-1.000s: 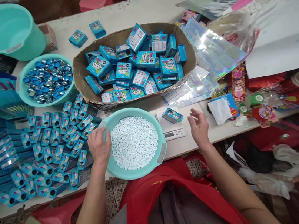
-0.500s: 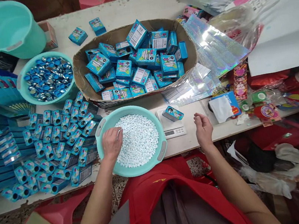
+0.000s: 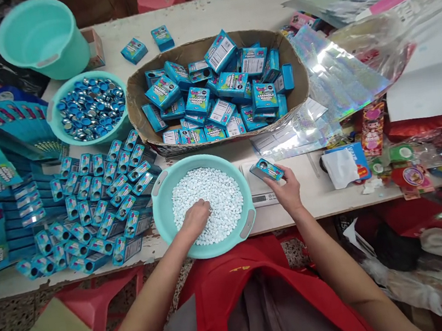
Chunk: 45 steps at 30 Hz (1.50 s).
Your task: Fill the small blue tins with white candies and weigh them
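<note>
My left hand is in the turquoise basin, its fingers curled together among small white candies. Whatever those fingers hold is hidden. On the other side, my right hand grips a small blue candy box by its right end. This box is tilted above a white kitchen scale, with a round hole in its upward end. Left of the basin stand rows of similar blue boxes with their round holes facing up.
A cardboard box behind the basin holds many blue boxes. Blue and silver caps fill a second turquoise basin. An empty turquoise tub stands at the back left. Holographic sheets and wrappers crowd the right. A pink stool is below.
My right hand has come left and taken hold of the blue box from the scale. My left hand has shifted right, deeper over the candies. The whole view has swung slightly left.
</note>
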### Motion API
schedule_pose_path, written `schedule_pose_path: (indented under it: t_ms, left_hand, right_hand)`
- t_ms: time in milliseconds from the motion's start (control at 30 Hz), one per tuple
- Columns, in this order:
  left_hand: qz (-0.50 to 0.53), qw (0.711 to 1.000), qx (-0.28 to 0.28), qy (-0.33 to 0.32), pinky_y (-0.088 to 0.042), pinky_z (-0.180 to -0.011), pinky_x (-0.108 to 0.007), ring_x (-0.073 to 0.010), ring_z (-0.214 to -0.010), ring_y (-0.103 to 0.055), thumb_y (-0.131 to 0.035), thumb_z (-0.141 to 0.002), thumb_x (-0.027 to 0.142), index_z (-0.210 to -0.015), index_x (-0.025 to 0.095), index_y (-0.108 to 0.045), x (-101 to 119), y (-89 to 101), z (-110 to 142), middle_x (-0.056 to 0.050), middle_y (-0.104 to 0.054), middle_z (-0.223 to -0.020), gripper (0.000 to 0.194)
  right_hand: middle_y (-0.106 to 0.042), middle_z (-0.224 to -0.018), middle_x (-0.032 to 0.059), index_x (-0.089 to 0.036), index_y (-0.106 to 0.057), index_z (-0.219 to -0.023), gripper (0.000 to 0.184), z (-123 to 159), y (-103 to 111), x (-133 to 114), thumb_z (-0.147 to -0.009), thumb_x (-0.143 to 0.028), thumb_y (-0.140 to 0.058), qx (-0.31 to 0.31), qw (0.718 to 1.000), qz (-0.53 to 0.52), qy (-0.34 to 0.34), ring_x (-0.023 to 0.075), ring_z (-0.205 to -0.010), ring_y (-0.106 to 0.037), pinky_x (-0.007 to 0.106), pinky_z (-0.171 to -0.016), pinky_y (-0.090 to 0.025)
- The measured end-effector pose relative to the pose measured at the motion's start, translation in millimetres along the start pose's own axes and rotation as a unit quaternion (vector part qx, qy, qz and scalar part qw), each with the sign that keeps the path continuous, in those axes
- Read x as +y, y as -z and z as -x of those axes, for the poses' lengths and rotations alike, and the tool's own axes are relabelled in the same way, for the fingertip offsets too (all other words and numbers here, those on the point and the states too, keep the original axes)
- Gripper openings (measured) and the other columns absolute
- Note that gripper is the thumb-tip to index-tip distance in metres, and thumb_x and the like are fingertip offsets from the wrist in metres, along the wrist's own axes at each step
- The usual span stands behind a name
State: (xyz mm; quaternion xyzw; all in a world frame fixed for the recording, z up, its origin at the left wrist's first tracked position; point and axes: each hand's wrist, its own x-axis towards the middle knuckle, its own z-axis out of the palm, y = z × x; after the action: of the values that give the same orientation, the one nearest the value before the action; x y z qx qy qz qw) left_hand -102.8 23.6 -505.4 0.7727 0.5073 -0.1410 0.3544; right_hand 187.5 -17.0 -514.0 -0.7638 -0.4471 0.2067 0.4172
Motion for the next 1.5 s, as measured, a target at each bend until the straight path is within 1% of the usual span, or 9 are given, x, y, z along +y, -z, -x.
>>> schedule_pose_path:
  t_ms: [133, 300, 367, 433, 700, 867, 1200, 1333, 1500]
  left_hand:
    - [0.236, 0.971, 0.024, 0.028, -0.045, -0.067, -0.027, -0.0184, -0.078, -0.060, -0.057, -0.074, 0.014, -0.071, 0.018, -0.061, -11.2, 3.8, 2.7, -0.005, -0.063, -0.077, 0.006]
    - [0.682, 0.719, 0.027, 0.131, -0.031, -0.041, -0.019, -0.0108, -0.055, -0.055, -0.068, -0.067, 0.042, -0.084, 0.016, -0.061, -26.8, 9.2, 7.5, -0.004, -0.062, -0.073, 0.032]
    - [0.726, 0.676, 0.016, 0.129, -0.028, -0.040, -0.018, -0.0091, -0.053, -0.054, -0.067, -0.068, 0.046, -0.086, 0.015, -0.061, -25.3, 13.1, 8.2, -0.006, -0.063, -0.075, 0.036]
    - [0.705, 0.698, 0.025, 0.125, -0.027, -0.039, -0.018, -0.0074, -0.048, -0.049, -0.066, -0.069, 0.044, -0.083, 0.014, -0.059, -19.2, 22.8, 10.3, -0.004, -0.060, -0.069, 0.033]
    - [0.234, 0.952, 0.161, -0.110, -0.045, -0.077, -0.028, -0.0159, -0.085, -0.057, -0.051, -0.083, 0.020, -0.092, 0.019, -0.063, 21.1, 85.6, 42.1, -0.003, -0.060, -0.089, 0.015]
    - [0.111, 0.967, 0.164, -0.159, -0.046, -0.081, -0.029, -0.0179, -0.093, -0.057, -0.042, -0.084, 0.007, -0.102, 0.020, -0.062, 24.9, 80.7, 40.0, -0.005, -0.060, -0.096, 0.029]
    - [0.241, 0.942, 0.202, -0.117, -0.049, -0.083, -0.031, -0.0164, -0.088, -0.063, -0.050, -0.084, 0.014, -0.103, 0.020, -0.061, 11.0, 79.3, 37.6, -0.004, -0.066, -0.101, 0.023]
    - [0.147, 0.953, 0.259, -0.054, -0.040, -0.100, -0.045, -0.0273, -0.121, -0.050, -0.057, -0.081, 0.018, -0.121, 0.019, -0.054, -2.6, 71.0, 44.8, -0.011, -0.055, -0.128, 0.040]
    - [0.097, 0.964, 0.194, -0.152, -0.046, -0.093, -0.036, -0.0214, -0.113, -0.054, -0.055, -0.080, 0.012, -0.124, 0.025, -0.050, 3.7, 61.2, 61.5, -0.007, -0.059, -0.120, 0.046]
  right_hand:
    - [-0.062, -0.089, 0.0037, -0.017, -0.063, -0.102, 0.045, -3.3, 6.7, -11.2, -0.069, -0.046, -0.071, 0.017, 1.000, -0.016, -0.016, 0.0189, -0.082, -0.059, 0.038, -0.079, -0.050]
    - [-0.062, -0.090, 0.0022, -0.019, -0.063, -0.102, 0.039, 8.3, 19.3, -60.5, -0.071, -0.041, -0.073, 0.000, 0.999, -0.019, 0.046, 0.0177, -0.081, -0.059, 0.035, -0.078, -0.049]
    - [-0.063, -0.091, 0.0029, -0.020, -0.063, -0.102, 0.035, 16.7, 16.2, -81.1, -0.073, -0.038, -0.073, -0.034, 0.996, -0.021, 0.084, 0.0187, -0.083, -0.060, 0.035, -0.078, -0.050]
    - [-0.064, -0.093, 0.0040, -0.021, -0.062, -0.102, 0.032, 26.0, 7.3, -95.5, -0.076, -0.038, -0.071, -0.075, 0.991, -0.024, 0.111, 0.0199, -0.086, -0.061, 0.035, -0.079, -0.051]
    - [-0.066, -0.097, 0.0069, -0.023, -0.060, -0.106, 0.029, 57.6, -41.9, -98.8, -0.079, -0.032, -0.068, -0.196, 0.966, -0.020, 0.170, 0.0242, -0.093, -0.062, 0.039, -0.080, -0.051]
    - [-0.065, -0.096, 0.0072, -0.023, -0.060, -0.106, 0.028, 61.8, -53.1, -99.0, -0.080, -0.031, -0.067, -0.219, 0.960, -0.017, 0.174, 0.0251, -0.091, -0.062, 0.039, -0.079, -0.050]
    - [-0.065, -0.098, 0.0072, -0.023, -0.061, -0.105, 0.030, 55.0, -54.6, -98.5, -0.078, -0.033, -0.069, -0.234, 0.960, -0.047, 0.146, 0.0245, -0.093, -0.061, 0.039, -0.080, -0.050]
    - [-0.065, -0.098, 0.0056, -0.025, -0.062, -0.103, 0.030, 54.5, -52.4, -100.1, -0.077, -0.034, -0.071, -0.224, 0.963, -0.088, 0.125, 0.0229, -0.093, -0.062, 0.039, -0.082, -0.050]
    - [-0.067, -0.100, 0.0049, -0.027, -0.062, -0.107, 0.038, 52.8, -56.5, -114.0, -0.073, -0.038, -0.074, -0.306, 0.927, -0.156, 0.150, 0.0227, -0.093, -0.064, 0.038, -0.082, -0.052]
